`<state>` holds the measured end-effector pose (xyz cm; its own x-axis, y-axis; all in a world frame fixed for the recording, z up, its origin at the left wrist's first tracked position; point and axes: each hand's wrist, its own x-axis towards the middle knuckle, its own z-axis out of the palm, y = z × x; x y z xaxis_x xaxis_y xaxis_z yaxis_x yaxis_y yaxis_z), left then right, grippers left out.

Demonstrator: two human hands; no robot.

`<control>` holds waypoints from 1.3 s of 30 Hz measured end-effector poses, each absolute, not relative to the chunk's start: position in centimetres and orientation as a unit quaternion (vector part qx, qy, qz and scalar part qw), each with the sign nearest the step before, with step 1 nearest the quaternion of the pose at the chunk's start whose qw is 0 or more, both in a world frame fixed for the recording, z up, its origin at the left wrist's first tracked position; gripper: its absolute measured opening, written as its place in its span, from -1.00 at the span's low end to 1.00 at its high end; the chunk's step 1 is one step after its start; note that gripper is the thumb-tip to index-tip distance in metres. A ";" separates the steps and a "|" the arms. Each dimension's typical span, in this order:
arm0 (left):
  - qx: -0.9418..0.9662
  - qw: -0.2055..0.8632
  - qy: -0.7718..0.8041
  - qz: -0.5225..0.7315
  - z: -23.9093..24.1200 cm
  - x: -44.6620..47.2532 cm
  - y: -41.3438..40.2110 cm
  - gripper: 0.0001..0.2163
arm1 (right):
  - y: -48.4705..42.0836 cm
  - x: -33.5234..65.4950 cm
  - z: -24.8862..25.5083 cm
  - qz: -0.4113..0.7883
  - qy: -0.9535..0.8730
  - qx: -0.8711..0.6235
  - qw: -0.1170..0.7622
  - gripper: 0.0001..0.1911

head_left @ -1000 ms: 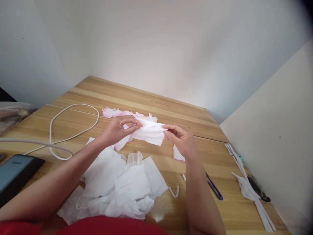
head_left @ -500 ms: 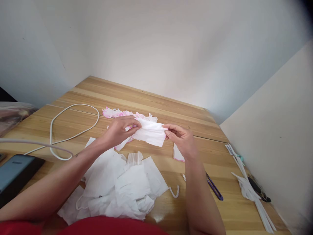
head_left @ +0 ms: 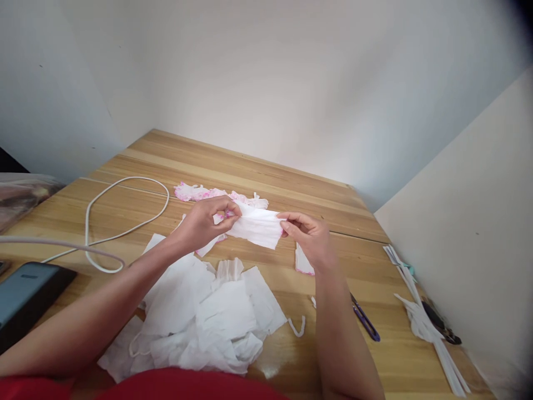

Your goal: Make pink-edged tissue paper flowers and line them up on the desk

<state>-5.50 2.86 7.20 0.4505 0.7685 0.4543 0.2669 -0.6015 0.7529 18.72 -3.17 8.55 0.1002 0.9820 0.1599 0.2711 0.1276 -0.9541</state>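
Between my two hands a folded white tissue is stretched out above the table. My left hand pinches its left end between thumb and forefinger. At the other end, my right hand grips the edge, where a little pink shows by the fingertips. Behind the tissue lies a row of crumpled white pieces with pink edges. One more pink-edged white piece rests partly hidden by my right hand. Below my hands spreads a loose pile of white tissue sheets.
A purple-handled cutting tool lies beside my right forearm, partly hidden. White strips run along the right edge. A white cable loops at the left near a dark box-shaped device. A short white strip lies on the wooden table.
Both hands keep their hold on the tissue and stay almost in place. The tissue's lower edge has risen very slightly.
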 end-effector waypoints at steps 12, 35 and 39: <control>0.810 0.331 0.272 0.401 6.7 -5.8 3.5 -0.83 | -3.1 18.6 8.4 0.344 -0.566 -0.556 0.502 -0.83; 0.729 0.421 0.339 0.420 6.1 -5.8 3.8 -0.74 | -3.0 18.7 8.0 0.336 -0.553 -0.542 0.536 -0.87; 0.734 0.403 0.337 0.431 6.4 -5.7 3.7 -0.83 | -3.0 18.7 8.1 0.335 -0.551 -0.547 0.534 -0.85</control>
<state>-5.72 3.66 6.44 0.4015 0.8418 0.3607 0.1480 -0.4483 0.8816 18.73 -3.01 8.07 0.1685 0.9602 0.2226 0.2446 0.1780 -0.9531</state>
